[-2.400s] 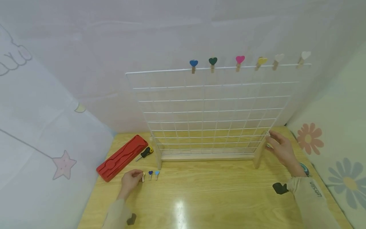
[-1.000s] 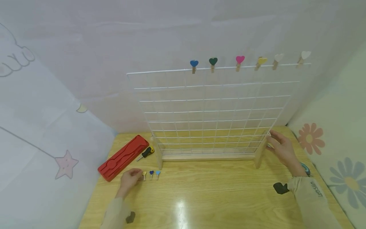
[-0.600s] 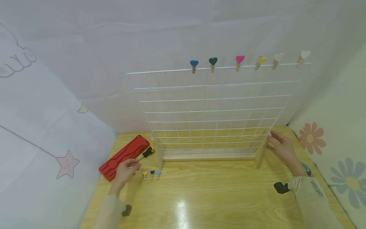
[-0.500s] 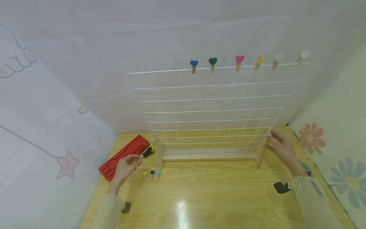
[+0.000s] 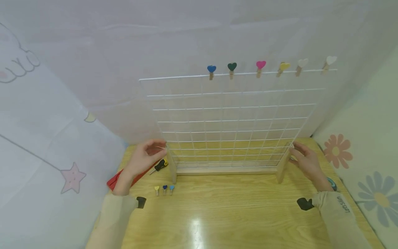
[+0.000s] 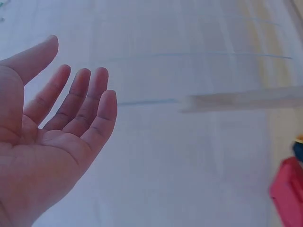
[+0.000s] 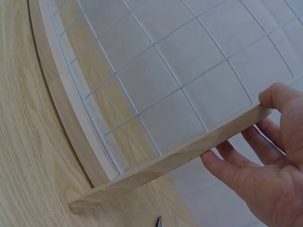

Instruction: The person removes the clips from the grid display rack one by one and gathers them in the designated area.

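Note:
A white wire grid stands upright in a wooden base with a post at each side. My right hand grips the upper end of the right post, thumb on one face and fingers on the other. Beside the top of the left post is my left hand, palm turned up, fingers spread and slightly bent, holding nothing. Along the grid's top wire sit several heart clothespins, among them a blue one and a pink one.
A yellow, a dark blue and a light blue heart clothespin lie in a row on the table. Behind my left forearm are a red tray and a black-yellow screwdriver. A blue round object lies by my right wrist.
My left hand has left the yellow clothespin on the table and moved up and forward to the left post's top. My right hand stays at the right post.

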{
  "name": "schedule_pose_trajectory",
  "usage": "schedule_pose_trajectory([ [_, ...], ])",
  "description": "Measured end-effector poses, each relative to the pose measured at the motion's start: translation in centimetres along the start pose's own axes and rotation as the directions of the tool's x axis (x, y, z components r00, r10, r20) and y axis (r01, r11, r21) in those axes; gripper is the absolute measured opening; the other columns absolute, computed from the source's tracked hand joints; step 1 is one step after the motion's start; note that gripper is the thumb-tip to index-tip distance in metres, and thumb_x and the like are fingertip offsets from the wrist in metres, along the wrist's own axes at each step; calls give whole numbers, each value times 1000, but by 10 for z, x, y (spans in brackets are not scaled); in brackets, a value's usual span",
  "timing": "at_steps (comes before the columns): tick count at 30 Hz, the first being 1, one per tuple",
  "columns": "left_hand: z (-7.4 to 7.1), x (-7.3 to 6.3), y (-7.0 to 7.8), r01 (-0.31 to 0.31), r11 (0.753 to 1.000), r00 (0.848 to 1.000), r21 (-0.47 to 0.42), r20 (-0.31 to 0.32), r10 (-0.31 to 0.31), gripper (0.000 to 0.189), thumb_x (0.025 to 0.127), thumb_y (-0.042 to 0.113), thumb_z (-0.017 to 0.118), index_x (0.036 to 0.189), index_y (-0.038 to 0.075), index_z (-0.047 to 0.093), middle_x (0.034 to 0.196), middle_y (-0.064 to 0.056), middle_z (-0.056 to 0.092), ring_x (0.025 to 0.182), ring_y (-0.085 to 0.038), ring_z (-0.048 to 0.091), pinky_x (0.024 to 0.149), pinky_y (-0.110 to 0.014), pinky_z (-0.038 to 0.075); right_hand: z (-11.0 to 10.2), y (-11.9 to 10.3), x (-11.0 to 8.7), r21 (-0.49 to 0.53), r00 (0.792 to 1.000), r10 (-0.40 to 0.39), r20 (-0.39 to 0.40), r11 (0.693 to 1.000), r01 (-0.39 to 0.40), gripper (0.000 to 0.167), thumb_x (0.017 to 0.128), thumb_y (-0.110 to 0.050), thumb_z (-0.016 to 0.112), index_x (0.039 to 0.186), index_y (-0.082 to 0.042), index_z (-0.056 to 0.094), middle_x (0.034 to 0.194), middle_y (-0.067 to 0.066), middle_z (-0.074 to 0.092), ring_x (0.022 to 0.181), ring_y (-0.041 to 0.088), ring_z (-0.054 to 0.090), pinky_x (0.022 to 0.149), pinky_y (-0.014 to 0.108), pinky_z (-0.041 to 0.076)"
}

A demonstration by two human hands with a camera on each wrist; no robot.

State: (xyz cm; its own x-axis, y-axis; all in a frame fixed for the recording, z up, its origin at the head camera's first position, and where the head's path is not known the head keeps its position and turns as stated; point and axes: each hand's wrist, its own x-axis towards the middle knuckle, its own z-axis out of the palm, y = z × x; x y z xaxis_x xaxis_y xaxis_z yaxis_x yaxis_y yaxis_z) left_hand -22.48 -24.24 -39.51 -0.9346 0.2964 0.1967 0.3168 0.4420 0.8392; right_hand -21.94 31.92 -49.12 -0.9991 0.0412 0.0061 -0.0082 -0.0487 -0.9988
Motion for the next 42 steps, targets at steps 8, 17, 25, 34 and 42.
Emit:
schedule_pose_trajectory([
  [8, -6, 25, 58, -82, 996, 997, 31, 8, 82, 34, 90, 14, 68, 122, 5, 61, 117, -10, 63, 100, -20, 62, 85, -27, 51, 1, -2, -1, -25, 1000, -5, -2, 1000, 4, 69, 97, -19, 58, 146, 12, 21, 114, -9, 48, 93, -1, 61, 80, 23, 53],
  [17, -8, 55, 120, -246, 969, 969, 19, -24, 246, 31, 86, 6, 71, 116, 2, 64, 109, -9, 66, 93, -15, 64, 79, -26, 53, 1, 0, -2, -52, 1000, -15, -3, 999, 15, 69, 97, -21, 57, 146, 12, 21, 115, -11, 47, 94, -3, 60, 79, 22, 53],
  [25, -5, 78, 171, -340, 940, 939, 25, -44, 341, 30, 87, 8, 71, 115, 3, 65, 107, -8, 67, 93, -14, 64, 81, -28, 53, 0, 1, -2, -48, 1000, -18, -4, 999, 18, 69, 97, -21, 57, 146, 12, 20, 116, -11, 48, 94, -3, 60, 79, 23, 53],
  [34, 1, 104, 204, -399, 914, 909, 81, -99, 405, 30, 85, 5, 72, 113, -1, 64, 103, -12, 67, 90, -15, 65, 81, -26, 53, 1, 2, -1, -51, 1000, -21, -7, 999, 20, 69, 97, -21, 58, 145, 12, 21, 116, -12, 48, 94, -5, 59, 78, 22, 53],
  [42, 2, 124, 222, -338, 921, 924, 194, -119, 364, 32, 87, 12, 71, 117, 2, 64, 111, -10, 67, 98, -16, 65, 88, -24, 50, -2, 1, -2, -63, 1000, -27, -7, 998, 26, 68, 98, -20, 57, 145, 13, 20, 115, -13, 47, 96, -6, 56, 78, 23, 53],
])
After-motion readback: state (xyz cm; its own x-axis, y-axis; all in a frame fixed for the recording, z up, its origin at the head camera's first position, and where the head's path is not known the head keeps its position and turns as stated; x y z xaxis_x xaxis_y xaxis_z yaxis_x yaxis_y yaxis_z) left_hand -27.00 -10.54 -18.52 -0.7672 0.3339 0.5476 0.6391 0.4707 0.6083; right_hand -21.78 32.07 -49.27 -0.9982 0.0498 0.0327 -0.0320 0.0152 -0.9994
